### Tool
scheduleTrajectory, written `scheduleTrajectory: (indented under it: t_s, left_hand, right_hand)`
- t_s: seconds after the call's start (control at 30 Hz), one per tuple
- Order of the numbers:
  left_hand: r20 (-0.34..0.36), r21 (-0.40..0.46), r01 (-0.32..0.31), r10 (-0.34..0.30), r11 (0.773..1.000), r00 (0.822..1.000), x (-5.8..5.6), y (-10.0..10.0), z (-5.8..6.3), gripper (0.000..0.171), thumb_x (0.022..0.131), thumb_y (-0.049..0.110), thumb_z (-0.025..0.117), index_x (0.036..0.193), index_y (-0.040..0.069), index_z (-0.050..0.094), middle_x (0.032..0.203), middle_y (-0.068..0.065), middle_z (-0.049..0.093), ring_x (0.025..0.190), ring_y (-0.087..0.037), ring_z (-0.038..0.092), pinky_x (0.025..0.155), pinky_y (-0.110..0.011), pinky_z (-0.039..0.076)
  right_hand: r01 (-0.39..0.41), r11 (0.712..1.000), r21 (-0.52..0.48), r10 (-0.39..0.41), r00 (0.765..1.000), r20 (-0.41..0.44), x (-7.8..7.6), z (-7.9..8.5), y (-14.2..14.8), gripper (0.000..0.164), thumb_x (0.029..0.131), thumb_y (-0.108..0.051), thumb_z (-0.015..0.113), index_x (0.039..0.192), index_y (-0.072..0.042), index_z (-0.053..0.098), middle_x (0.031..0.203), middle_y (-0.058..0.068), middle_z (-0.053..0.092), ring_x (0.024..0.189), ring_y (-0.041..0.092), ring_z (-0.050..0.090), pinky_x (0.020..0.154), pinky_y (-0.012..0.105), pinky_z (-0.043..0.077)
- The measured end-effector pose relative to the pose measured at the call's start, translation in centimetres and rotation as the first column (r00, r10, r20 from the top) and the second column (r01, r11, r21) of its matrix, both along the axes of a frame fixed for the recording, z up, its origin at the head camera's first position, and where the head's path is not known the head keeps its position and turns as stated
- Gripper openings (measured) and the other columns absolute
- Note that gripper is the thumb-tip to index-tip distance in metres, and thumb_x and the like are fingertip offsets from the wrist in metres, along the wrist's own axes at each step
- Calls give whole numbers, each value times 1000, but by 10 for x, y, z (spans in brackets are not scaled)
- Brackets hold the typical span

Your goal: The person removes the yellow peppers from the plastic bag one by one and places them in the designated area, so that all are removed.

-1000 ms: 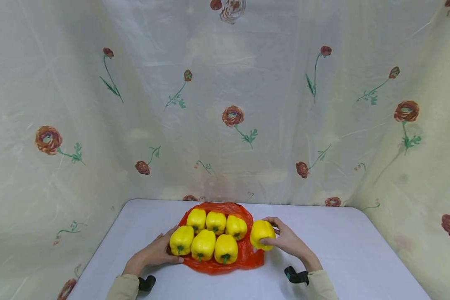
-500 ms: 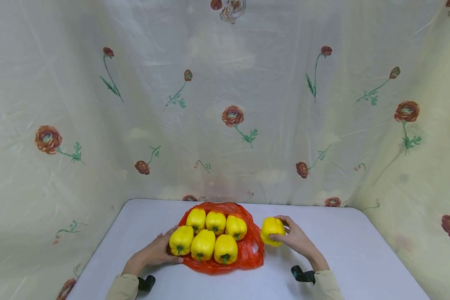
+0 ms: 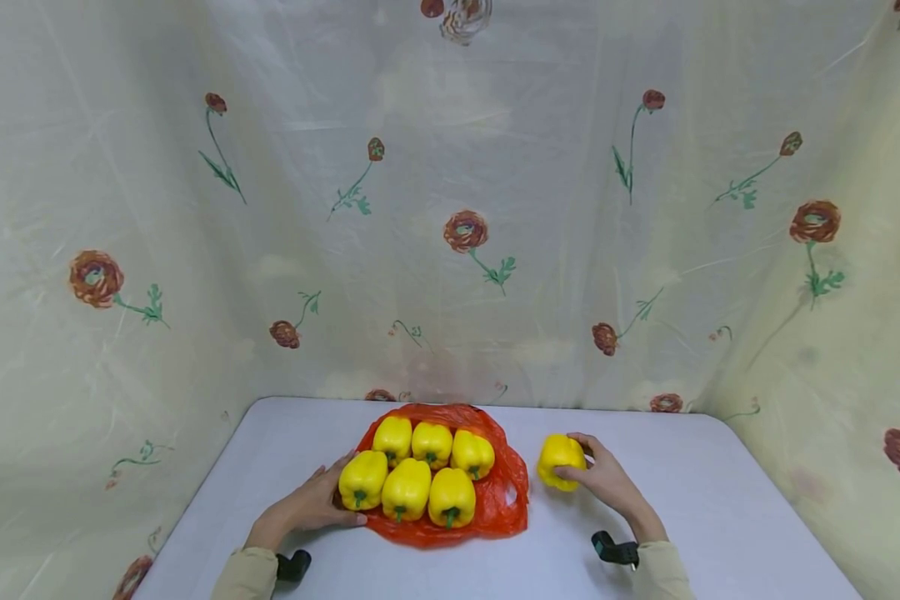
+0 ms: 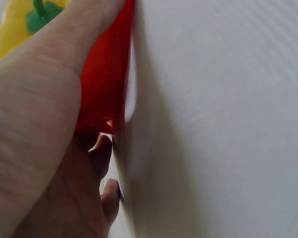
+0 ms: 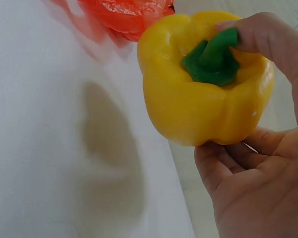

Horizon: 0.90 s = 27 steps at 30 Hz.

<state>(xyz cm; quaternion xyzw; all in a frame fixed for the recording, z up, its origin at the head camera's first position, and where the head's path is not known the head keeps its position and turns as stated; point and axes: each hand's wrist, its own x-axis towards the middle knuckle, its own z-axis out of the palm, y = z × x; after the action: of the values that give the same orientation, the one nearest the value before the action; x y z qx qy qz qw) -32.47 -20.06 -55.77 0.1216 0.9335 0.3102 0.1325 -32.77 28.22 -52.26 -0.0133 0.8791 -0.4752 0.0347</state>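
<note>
My right hand point(image 3: 609, 477) holds a yellow bell pepper point(image 3: 559, 460) to the right of a red plastic bag point(image 3: 495, 518). In the right wrist view, the thumb lies by the green stem point(image 5: 214, 63) and the fingers support the underside; the pepper's shadow falls apart from it on the table. Several yellow peppers lie in two rows on the bag, among them a front-left pepper point(image 3: 362, 481). My left hand point(image 3: 313, 503) grips the bag's left edge beside that pepper. In the left wrist view, red plastic point(image 4: 107, 74) shows between thumb and fingers; some fingertips are hidden.
The peppers and bag lie on a white table point(image 3: 645, 442), left of its middle. Behind and at both sides hangs a pale curtain point(image 3: 540, 350) with a flower print. Each wrist carries a black camera mount, such as the right mount point(image 3: 613, 550).
My right hand has moved right with the yellow bell pepper, from over the bag's right edge to beyond it. The left hand and the other peppers have stayed in place.
</note>
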Motion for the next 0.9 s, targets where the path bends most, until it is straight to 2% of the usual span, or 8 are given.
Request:
scheduleTrajectory:
  t_s: [0.3,0.63,0.9]
  left_hand:
    - [7,2,-13,13,1000,1000,-1,1,-2,117,65,63,78,154,13,22,159,-11,27,145,-33,27,120,-59,7]
    - [4,6,-11,11,1000,1000,-2,1,-2,117,65,63,79,154,13,22,159,-11,28,144,-33,28,119,-59,7]
    - [1,5,-8,8,1000,1000,-2,1,-2,117,65,63,79,154,12,22,158,-12,28,144,-33,27,119,-60,7]
  right_hand:
    - [45,999,6,-45,999,5,-1,-6,6,86,81,-44,75,145,-5,32,149,24,33,134,44,36,110,60,34]
    - [100,995,20,-101,994,32,-4,-18,13,92,81,-49,73,145,1,30,148,28,32,134,45,35,111,60,32]
    - [114,993,23,-115,992,50,-5,-23,13,93,81,-48,73,145,3,29,148,29,31,132,46,34,111,61,30]
